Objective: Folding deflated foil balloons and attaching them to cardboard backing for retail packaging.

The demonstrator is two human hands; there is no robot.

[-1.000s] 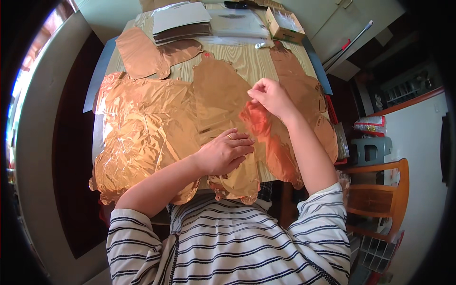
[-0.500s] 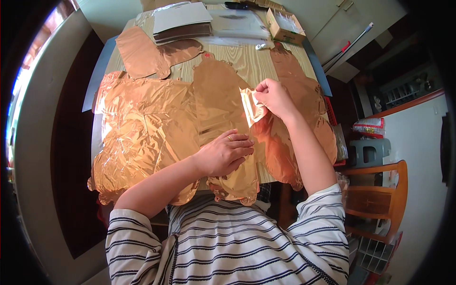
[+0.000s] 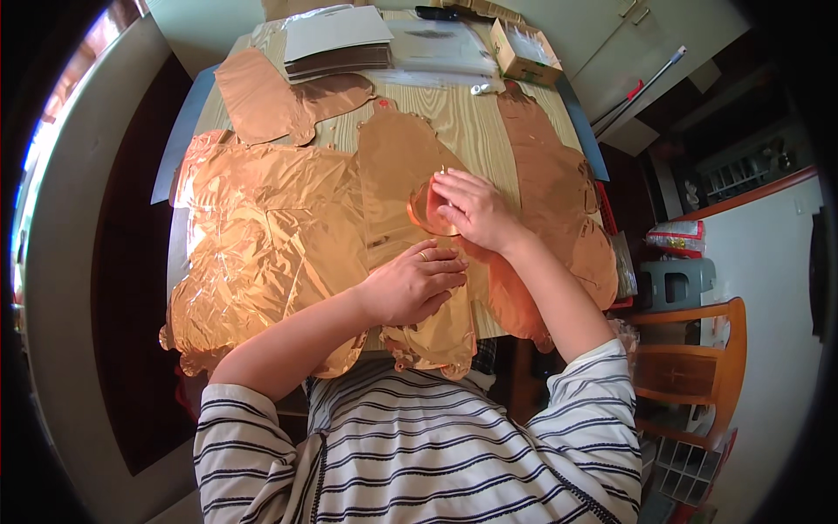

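Note:
Flat copper-coloured foil balloons, uninflated, cover much of the table. In the middle lies a long foil balloon (image 3: 393,166) with a red spot at its far end. My left hand (image 3: 415,284) rests on its nearer part, palm down, fingers laid flat. Its right-hand edge is turned over toward the middle, forming a curled reddish fold. My right hand (image 3: 478,211) is on that fold, fingers over its top and thumb at the inner side. A wide, wrinkled foil balloon (image 3: 262,236) spreads at the left, and another balloon (image 3: 563,205) lies at the right.
A further foil piece (image 3: 257,92) lies far left. At the back are a stack of boards with a white top (image 3: 340,33), clear plastic bags (image 3: 441,48), a small open box (image 3: 524,54) and a white cap-like item (image 3: 480,89). A wooden chair (image 3: 729,367) stands right.
My right hand has moved left and slightly nearer, bringing the raised foil edge over onto the middle balloon. My left hand has stayed in place.

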